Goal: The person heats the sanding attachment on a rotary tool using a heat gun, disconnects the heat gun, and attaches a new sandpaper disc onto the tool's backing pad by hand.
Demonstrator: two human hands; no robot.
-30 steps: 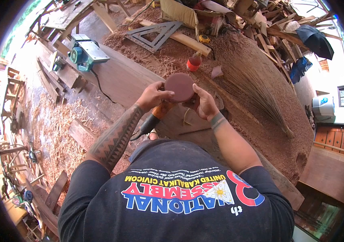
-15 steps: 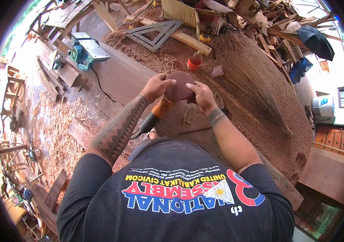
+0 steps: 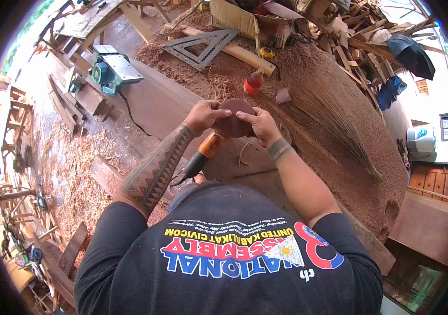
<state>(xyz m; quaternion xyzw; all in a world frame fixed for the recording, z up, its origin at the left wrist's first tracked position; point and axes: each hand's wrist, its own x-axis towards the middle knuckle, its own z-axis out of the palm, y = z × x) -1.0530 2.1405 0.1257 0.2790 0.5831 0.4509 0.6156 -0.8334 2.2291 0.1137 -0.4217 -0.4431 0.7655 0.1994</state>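
Note:
A round reddish-brown sanding disc (image 3: 233,125) is held between both hands in front of my chest. My left hand (image 3: 203,116) grips its left edge with the thumb on top. My right hand (image 3: 262,125) has hold of the right edge, its thumb pressed on the face close to the other thumb. Below the disc lies an orange and black power tool (image 3: 207,152) with a cord at its rear; its front end is hidden under the disc and hands. It rests against a wooden board (image 3: 242,168).
A green electric planer (image 3: 114,72) sits on a long plank to the left. Ahead are a metal triangle square (image 3: 201,46), a red-labelled bottle (image 3: 253,84) and a yellow tape measure (image 3: 267,53). A stick broom (image 3: 339,118) lies at right. Wood shavings (image 3: 85,176) cover the floor.
My right thumb has slid left across the disc's face, toward my left thumb. The disc and both hands have shifted slightly down.

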